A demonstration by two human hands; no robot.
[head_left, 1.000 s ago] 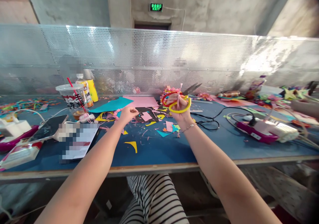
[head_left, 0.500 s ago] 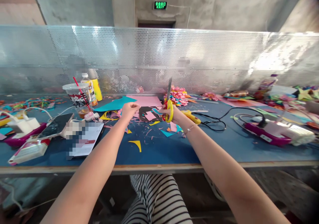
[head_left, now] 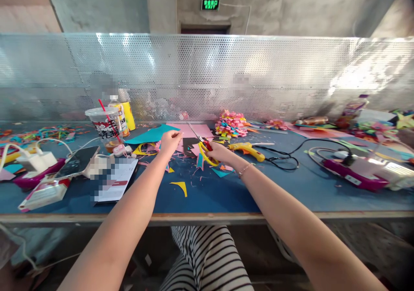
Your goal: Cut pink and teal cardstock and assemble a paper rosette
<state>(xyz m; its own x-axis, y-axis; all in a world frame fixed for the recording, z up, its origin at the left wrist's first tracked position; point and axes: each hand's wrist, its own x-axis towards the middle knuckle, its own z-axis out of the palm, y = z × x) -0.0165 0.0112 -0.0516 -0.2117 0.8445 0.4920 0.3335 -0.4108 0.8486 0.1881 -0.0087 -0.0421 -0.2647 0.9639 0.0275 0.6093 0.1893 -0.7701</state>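
My right hand [head_left: 219, 152] grips a pair of scissors [head_left: 204, 145] with yellow and red handles. Their metal blades point up and to the left, toward my other hand. The fingertips of my left hand [head_left: 170, 143] are pinched together; anything between them is too small to make out. Under and around both hands lie paper scraps, among them a yellow offcut [head_left: 180, 188]. A blue-and-pink scrap [head_left: 200, 160] shows just below the scissors. Behind them lie a pink sheet [head_left: 196, 130] and a teal sheet [head_left: 151, 134].
A pink paper-strip cluster [head_left: 230, 123] and yellow glue gun [head_left: 247, 150] lie to the right, with a black cable. On the left are a drink cup [head_left: 104, 125], phone [head_left: 78, 161] and tablet [head_left: 118, 181]. A perforated metal screen [head_left: 200, 75] stands behind.
My right hand has turned the scissors from upright to slanting left, closer to my left hand. The blue-and-pink scrap now shows lower. My left hand stays pinched in nearly the same place.
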